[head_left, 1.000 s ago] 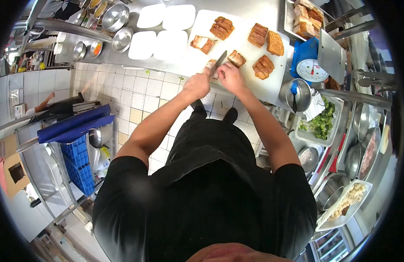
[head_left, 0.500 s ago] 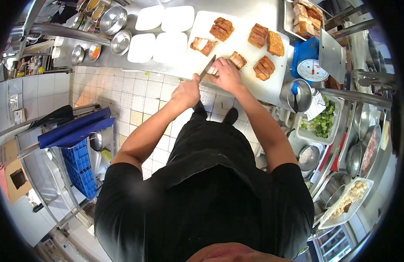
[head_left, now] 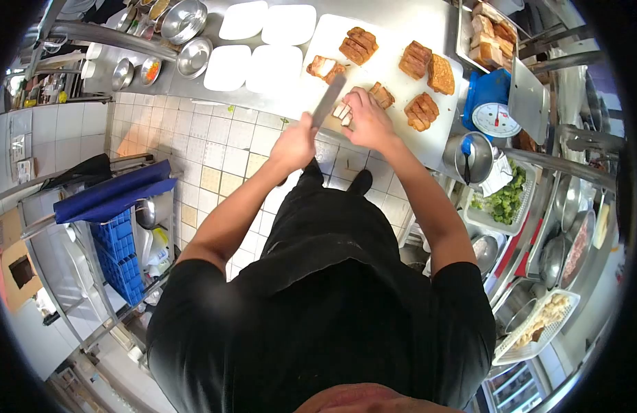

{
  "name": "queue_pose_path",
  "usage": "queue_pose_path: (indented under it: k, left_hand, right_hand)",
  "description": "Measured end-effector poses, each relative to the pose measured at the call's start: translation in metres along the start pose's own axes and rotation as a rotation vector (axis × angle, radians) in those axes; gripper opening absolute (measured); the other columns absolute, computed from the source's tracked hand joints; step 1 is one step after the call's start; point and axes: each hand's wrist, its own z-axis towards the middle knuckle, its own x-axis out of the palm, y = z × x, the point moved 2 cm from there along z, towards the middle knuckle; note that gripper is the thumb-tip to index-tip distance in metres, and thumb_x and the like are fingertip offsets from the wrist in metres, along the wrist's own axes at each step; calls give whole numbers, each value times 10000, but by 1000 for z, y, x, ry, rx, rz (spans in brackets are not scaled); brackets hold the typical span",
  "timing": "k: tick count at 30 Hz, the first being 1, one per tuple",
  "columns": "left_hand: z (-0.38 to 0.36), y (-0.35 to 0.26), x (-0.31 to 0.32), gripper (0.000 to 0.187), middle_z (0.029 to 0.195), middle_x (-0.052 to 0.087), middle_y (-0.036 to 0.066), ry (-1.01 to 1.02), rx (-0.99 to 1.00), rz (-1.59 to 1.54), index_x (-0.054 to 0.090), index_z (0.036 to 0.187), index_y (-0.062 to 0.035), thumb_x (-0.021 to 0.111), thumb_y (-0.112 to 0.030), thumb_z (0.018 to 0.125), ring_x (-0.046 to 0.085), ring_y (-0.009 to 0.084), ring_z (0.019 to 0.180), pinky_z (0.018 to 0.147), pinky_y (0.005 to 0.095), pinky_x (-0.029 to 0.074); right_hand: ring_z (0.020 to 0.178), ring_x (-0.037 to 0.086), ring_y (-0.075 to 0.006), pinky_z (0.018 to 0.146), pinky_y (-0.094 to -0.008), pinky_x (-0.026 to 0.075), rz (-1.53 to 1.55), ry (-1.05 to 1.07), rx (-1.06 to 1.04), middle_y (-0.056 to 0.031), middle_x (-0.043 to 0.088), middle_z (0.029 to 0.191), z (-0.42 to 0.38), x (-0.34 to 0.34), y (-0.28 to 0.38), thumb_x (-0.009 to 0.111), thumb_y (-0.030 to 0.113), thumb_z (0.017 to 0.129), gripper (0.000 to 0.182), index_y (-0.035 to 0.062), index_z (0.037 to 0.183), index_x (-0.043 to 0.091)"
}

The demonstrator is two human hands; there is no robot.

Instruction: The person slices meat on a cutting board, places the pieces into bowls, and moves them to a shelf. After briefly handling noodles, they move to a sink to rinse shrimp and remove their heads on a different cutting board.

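Note:
A knife (head_left: 328, 99) is gripped by its handle in my left hand (head_left: 293, 145), its broad blade lifted and slanting up over the near-left part of the white cutting board (head_left: 394, 74). My right hand (head_left: 369, 122) curls its fingers around cut pieces of roasted pork belly (head_left: 343, 113) near the board's front edge. Just behind those fingers lies another sliced chunk of pork (head_left: 382, 95). To the upper left, sliced pork belly with a pale side (head_left: 325, 69) sits apart from the blade. More browned pork pieces (head_left: 358, 45) stand in groups across the board.
Several white square containers (head_left: 274, 69) stand left of the board, near metal bowls (head_left: 194, 57). On the right are a blue scale (head_left: 496, 118), a metal pot (head_left: 479, 160) and a basket of green vegetables (head_left: 505, 199). A tray of pork (head_left: 488, 38) sits at the back right.
The knife has come up from the pork beside my right fingers, and its blade now shows broadside. My right hand has shifted slightly right, exposing cut pieces at its fingertips. The view has shifted slightly.

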Motion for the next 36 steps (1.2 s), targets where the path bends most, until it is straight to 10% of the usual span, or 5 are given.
queue_pose_path:
  k: [9,28,36]
  left_hand:
    - [-20,55,70,203,594,537,112,15,-307,-902,416,1154,-39,516,-181,1049,535,196,378,342,365,434]
    - [-17,64,23,189,614,618,176,55,-313,-644,406,1079,-18,500,-178,1042,598,261,429,445,414,482]
    - [-32,80,40,186,601,565,130,42,-336,-690,408,1049,-34,520,-183,1045,558,223,410,410,390,446]
  right_hand:
    - [1134,605,-358,951,-495,497,-189,345,-102,-156,533,1295,30,8,-12,679,31,745,672,138,1385,505]
    - [791,713,-319,658,-452,581,-443,344,-409,-133,663,900,84,38,12,576,148,928,131,73,1027,615]
    - [775,713,-354,642,-449,585,-554,470,-472,-158,625,1063,90,21,34,590,156,933,141,71,1043,614]
